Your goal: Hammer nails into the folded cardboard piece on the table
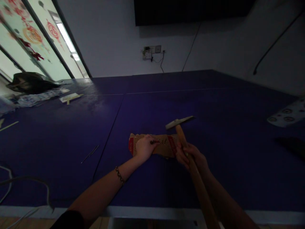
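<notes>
My left hand presses down on a piece of brown cardboard with red bands near its ends. Between its thumb and fingers is a small dark thing, too small to name. In my right hand is a hammer, gripped partway along its long wooden handle. The pale, narrow hammer head is beyond the cardboard in the view, and the handle runs back toward me past the table's front edge. Fingers of my right hand overlap the cardboard's right end in the view.
Thin metal rods lie on the purple tabletop, left of the cardboard. Cables loop at the front left. Further back are a dark bag and a white piece. At the right stands a pale object with round markings.
</notes>
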`<move>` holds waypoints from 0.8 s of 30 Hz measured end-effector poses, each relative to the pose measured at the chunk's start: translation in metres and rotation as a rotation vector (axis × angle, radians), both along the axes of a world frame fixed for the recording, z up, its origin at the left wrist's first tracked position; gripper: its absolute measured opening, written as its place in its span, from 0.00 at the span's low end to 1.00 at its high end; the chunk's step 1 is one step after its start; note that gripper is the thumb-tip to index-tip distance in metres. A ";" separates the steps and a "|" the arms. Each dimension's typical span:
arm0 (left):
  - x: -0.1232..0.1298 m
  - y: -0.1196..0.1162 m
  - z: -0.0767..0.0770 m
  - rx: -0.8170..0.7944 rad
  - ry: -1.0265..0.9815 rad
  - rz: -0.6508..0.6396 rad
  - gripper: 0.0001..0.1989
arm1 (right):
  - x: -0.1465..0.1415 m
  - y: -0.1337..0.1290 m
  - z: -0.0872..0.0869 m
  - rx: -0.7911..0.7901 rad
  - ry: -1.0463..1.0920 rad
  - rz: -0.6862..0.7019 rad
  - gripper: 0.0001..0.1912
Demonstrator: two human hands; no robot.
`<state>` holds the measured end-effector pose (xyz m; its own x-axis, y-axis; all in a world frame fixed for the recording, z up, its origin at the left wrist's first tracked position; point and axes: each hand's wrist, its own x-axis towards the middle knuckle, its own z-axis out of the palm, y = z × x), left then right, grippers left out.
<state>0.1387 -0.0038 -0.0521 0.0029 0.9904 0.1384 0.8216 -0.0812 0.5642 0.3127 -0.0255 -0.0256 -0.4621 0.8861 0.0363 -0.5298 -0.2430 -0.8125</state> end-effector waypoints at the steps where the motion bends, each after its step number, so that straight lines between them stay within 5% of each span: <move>1: 0.001 0.000 0.000 0.001 -0.003 0.000 0.08 | 0.001 0.002 -0.001 -0.010 0.030 -0.006 0.04; 8: -0.003 0.004 0.003 -0.036 -0.061 -0.044 0.11 | 0.016 0.009 -0.013 -0.164 0.155 -0.059 0.02; 18: -0.020 0.013 0.008 -0.154 -0.125 -0.207 0.32 | 0.026 0.022 -0.026 -0.123 0.157 -0.193 0.03; 24: -0.055 -0.005 0.037 -0.145 -0.231 -0.221 0.31 | 0.028 0.021 -0.020 -0.107 0.175 -0.196 0.02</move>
